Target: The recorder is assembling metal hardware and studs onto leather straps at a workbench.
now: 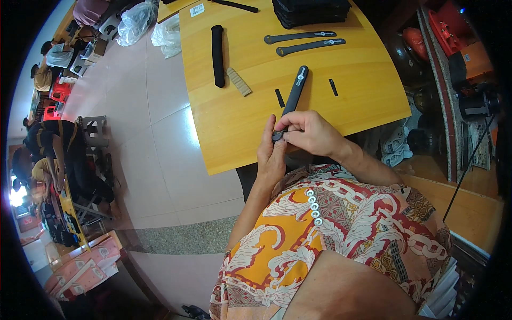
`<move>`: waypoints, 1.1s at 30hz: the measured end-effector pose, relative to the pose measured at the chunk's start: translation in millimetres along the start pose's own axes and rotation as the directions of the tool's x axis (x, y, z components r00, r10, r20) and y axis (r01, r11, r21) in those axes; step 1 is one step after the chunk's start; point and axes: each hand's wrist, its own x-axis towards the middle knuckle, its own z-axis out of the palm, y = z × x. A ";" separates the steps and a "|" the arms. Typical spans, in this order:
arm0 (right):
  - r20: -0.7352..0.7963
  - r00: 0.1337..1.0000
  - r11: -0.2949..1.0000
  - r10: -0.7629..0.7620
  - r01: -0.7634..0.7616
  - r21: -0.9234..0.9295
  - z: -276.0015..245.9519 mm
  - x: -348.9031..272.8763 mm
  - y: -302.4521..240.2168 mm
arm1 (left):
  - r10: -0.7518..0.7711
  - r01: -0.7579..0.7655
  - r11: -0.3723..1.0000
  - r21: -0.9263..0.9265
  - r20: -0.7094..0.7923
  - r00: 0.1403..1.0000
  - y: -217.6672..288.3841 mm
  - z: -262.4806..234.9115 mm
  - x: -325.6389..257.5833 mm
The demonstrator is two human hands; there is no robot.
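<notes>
A dark grey flat strap with a white printed mark points away from me over the table's near edge. At its near end, the fingers of my left hand are closed round the rounded tip. My right hand pinches the strap just beside them, thumb and forefinger together. What the fingertips cover is hidden. Close to the strap lie a short black strip on its left and another black strip on its right. Beyond are two similar grey straps, a nearer strap and a farther strap.
On the yellow wooden table lie a long black padded bar and a beige ridged strip. A stack of black pieces stands at the far edge. Plastic bags are on the floor. Another person bends over at the left.
</notes>
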 end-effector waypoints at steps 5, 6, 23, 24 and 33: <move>0.020 0.816 0.622 -0.578 0.456 -0.637 1.5 -2.6 4.6 | -0.108 0.107 0.982 -0.154 0.000 0.994 5.7 3.1 -2.2; 0.019 0.815 0.621 -0.579 0.456 -0.638 2.0 -2.6 5.1 | -0.098 0.096 0.974 -0.203 0.004 0.995 4.2 3.6 -2.6; -0.117 0.831 0.680 -0.545 0.356 -0.641 -18.5 3.4 -0.6 | -0.155 0.146 0.744 -0.652 0.044 0.987 12.1 13.5 3.4; -0.073 0.762 0.570 -0.643 0.414 -0.710 -16.5 4.8 3.3 | -0.155 0.148 0.746 -0.649 0.047 0.987 16.5 15.3 3.0; 0.057 0.782 0.605 -0.620 0.524 -0.600 -17.6 5.5 0.4 | -0.277 0.308 0.745 -0.592 0.145 0.950 24.0 4.2 3.6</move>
